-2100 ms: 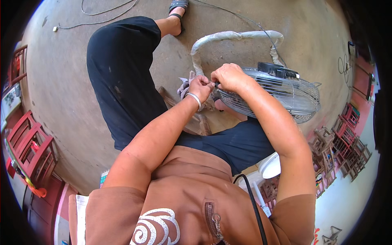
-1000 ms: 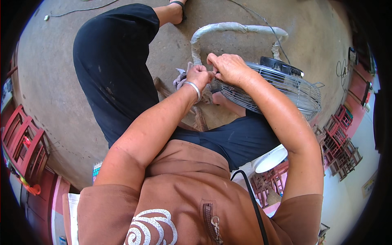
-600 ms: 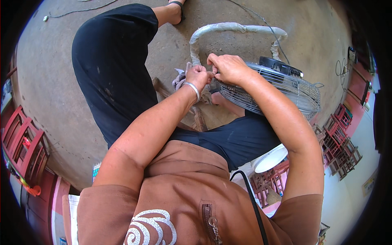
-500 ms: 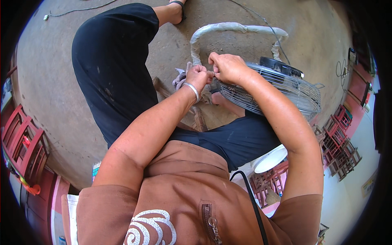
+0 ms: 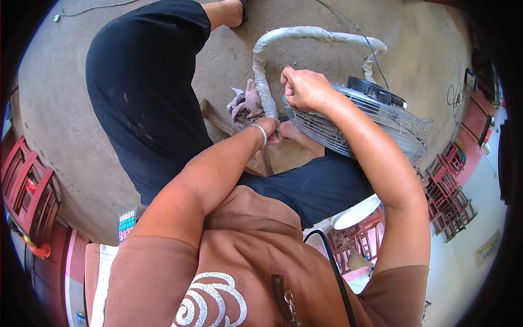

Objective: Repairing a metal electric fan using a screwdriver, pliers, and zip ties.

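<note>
A wire-caged fan (image 5: 381, 125) with a black housing (image 5: 368, 87) lies tilted by my bent legs. My right hand (image 5: 301, 89) is closed at the near-left edge of its guard, gripping it. My left hand (image 5: 267, 131), with a silver bangle at the wrist, is closed lower down beside the wrapped pale tube stand (image 5: 297, 31); what its fingers hold is hidden. A crumpled purple-grey cloth (image 5: 242, 106) lies left of the tube, above a wooden piece (image 5: 210, 114).
Cables (image 5: 81, 11) run over the concrete floor (image 5: 60, 109). Red wooden chairs (image 5: 30, 191) stand at the left rim, stacked chairs and stools (image 5: 447, 201) at the right. A white round object (image 5: 354, 212) sits behind my right thigh.
My left hand has dropped down and slightly right, away from my right hand, uncovering more cloth and tube. My right hand has moved slightly up.
</note>
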A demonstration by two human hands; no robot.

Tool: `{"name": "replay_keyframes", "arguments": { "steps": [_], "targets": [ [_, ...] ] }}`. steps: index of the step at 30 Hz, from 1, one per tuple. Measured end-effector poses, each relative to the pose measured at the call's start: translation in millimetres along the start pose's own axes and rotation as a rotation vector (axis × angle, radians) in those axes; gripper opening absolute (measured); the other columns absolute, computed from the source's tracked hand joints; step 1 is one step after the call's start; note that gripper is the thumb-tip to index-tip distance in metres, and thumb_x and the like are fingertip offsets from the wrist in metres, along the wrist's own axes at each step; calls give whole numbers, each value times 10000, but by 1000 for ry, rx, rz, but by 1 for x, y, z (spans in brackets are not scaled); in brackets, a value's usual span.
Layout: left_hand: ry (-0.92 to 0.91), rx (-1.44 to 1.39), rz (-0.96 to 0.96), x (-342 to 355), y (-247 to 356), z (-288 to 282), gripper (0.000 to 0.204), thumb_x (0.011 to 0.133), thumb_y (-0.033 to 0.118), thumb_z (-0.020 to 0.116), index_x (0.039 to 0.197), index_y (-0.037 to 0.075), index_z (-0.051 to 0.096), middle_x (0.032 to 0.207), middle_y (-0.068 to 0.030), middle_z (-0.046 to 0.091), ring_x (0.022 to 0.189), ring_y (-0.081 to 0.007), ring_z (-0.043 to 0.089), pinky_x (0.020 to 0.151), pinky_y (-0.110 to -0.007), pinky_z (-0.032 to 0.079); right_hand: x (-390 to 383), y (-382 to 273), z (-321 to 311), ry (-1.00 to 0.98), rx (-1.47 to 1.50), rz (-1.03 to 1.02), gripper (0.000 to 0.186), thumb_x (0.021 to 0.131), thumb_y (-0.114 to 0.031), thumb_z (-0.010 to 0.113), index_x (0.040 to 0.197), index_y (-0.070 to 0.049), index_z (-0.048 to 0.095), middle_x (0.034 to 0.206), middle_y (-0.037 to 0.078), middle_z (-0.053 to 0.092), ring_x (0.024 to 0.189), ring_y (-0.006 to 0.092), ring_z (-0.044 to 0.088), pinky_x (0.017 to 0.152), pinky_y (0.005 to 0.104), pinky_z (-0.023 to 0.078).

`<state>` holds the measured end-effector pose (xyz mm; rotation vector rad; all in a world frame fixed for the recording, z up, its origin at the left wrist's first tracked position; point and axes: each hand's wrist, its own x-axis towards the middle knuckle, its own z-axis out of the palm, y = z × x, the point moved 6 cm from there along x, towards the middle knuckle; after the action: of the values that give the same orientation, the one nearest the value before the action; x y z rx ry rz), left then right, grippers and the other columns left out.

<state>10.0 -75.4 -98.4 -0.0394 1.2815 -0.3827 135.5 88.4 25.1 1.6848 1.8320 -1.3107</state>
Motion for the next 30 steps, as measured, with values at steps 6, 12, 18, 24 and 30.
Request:
{"name": "replay_keyframes", "arguments": {
  "steps": [6,12,18,24,30],
  "targets": [
    [-171,-66,9,-65,35,10,178,939,250,565,1011,91,602,801,-73,662,713,-194,655,598,-262,509,-3,4,-5,14,9,0,355,735,-125,700,1049,-72,542,878,58,686,915,278,657,789,412,509],
    [-160,-155,106,-81,55,13,123,930,223,589,920,101,581,700,-5,598,595,-123,587,555,-227,483,-1,2,-5,0,10,-24,327,746,-131,692,1042,-77,562,902,69,689,931,282,658,796,414,512],
    [-229,-209,168,-81,67,17,128,919,225,605,900,101,580,666,18,530,601,-112,566,547,-223,476,-4,3,-2,-19,21,-37,317,755,-148,684,1042,-82,566,919,90,687,945,304,654,796,422,514],
    [-188,-243,197,-80,77,15,137,918,238,610,887,105,598,652,34,517,560,-98,514,530,-220,451,-3,6,-7,-7,32,-24,326,766,-146,687,1058,-84,553,950,87,685,972,294,650,820,415,510],
    [-142,-48,271,-67,79,10,254,883,332,629,887,79,605,641,24,521,502,-99,475,494,-228,400,-5,4,-6,-10,5,-32,321,772,-142,679,1059,-85,547,948,79,682,970,290,649,820,413,510]
  ]
}}
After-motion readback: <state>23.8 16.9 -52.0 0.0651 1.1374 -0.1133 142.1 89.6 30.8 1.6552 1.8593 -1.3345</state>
